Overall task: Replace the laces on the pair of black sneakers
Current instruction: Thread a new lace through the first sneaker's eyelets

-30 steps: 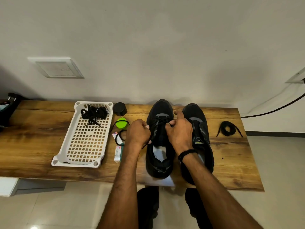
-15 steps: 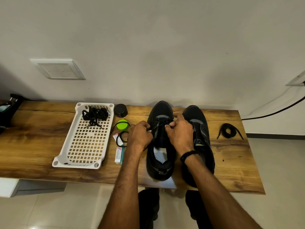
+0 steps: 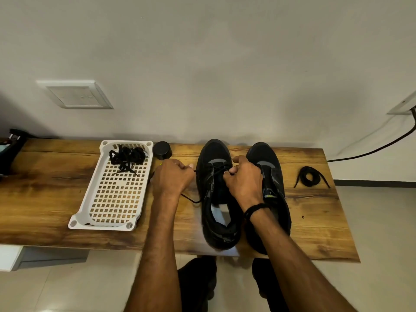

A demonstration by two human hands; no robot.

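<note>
Black left sneaker and right sneaker, grey streaks. Black laces in white tray, square-hole grid. Black coiled lace. Brown wood-grain tabletop. Black wristband. Off-white wall.

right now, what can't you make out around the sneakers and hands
Head view only:
- eyelets of the sneaker being laced: too dark.
- other sneaker, its lacing: covered by the right hand and wrist.
- lace end in the left hand: the fist hides it.
- dark object: cut off by the left edge.

Single view, head-worn, wide-angle: looks forward and down from above the near edge of the wooden bench, facing the wall; close range.
</note>
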